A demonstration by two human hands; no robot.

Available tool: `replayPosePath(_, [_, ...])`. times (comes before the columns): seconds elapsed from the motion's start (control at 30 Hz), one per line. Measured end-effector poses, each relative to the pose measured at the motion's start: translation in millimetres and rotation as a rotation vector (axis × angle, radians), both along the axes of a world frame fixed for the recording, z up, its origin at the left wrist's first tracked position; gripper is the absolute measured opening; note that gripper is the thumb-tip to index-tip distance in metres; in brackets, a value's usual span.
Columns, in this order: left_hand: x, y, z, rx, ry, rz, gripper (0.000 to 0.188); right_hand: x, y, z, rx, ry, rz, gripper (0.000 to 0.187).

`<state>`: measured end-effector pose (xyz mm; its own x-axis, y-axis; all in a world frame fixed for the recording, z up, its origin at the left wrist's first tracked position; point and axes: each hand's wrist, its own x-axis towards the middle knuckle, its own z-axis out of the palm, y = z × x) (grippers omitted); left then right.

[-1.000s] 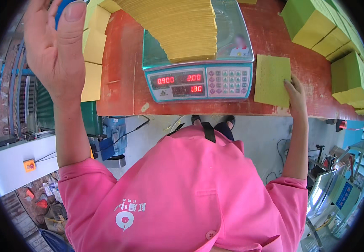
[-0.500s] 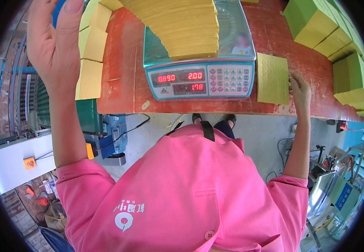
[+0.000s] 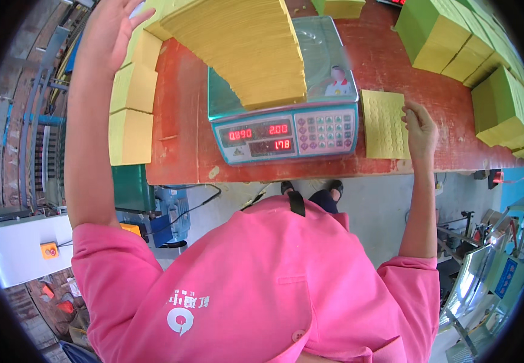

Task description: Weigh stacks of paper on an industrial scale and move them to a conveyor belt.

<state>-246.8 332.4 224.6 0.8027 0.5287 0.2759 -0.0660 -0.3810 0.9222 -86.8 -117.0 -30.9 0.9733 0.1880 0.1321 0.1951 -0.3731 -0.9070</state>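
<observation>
My left hand [image 3: 109, 33] is raised at the far left, beside the near end of the big yellow paper stack [image 3: 240, 48]. Its thumb stretches toward the stack, and nothing shows in the hand, though some fingertips are cut off by the picture's upper edge. The stack stands fanned and leaning on a teal digital scale [image 3: 283, 136] with red lit digits. To the right of the scale, a yellow paper sheet [image 3: 384, 125] with rows of wavy marks lies on the table. My right hand [image 3: 421, 130] pinches the sheet's right edge between bent fingers.
More yellow paper stacks [image 3: 131, 136] line the left side of the red table [image 3: 183, 145]. Others [image 3: 507, 112] stand along its right side. A white machine panel with an orange switch box [image 3: 49, 250] is at the lower left; metal frames [image 3: 485, 272] stand lower right.
The view has shifted, so the table and scale sit lower in it. My left hand has turned and moved rightward and farther away, toward the paper stack. My right hand stays at the sheet's edge.
</observation>
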Motion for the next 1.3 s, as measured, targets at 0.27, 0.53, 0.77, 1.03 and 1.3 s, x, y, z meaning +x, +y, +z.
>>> replayPosePath(0.27, [32, -6, -1, -0.342, 0.374, -0.088, 0.069, 6, 62, 28, 0.193, -0.042, 0.142, 0.02])
replayPosePath(0.53, [47, -39, -21, -0.591, 0.644, -0.265, 0.057, 25, 116, 12, 0.214, 0.012, 0.186, 0.032])
replayPosePath(0.77, [61, -53, -39, -0.68, 0.506, -0.405, 0.061, 4, 125, 1, 0.123, 0.055, 0.286, 0.045])
replayPosePath(1.03, [109, -124, -41, -0.665, 0.513, -0.59, 0.062, -12, 89, 3, 1.05, 0.643, 0.354, 0.044])
replayPosePath(1.3, [157, -206, -88, -0.913, 0.299, -0.789, 0.054, 38, -72, 99, 0.443, 0.114, -0.015, 0.047])
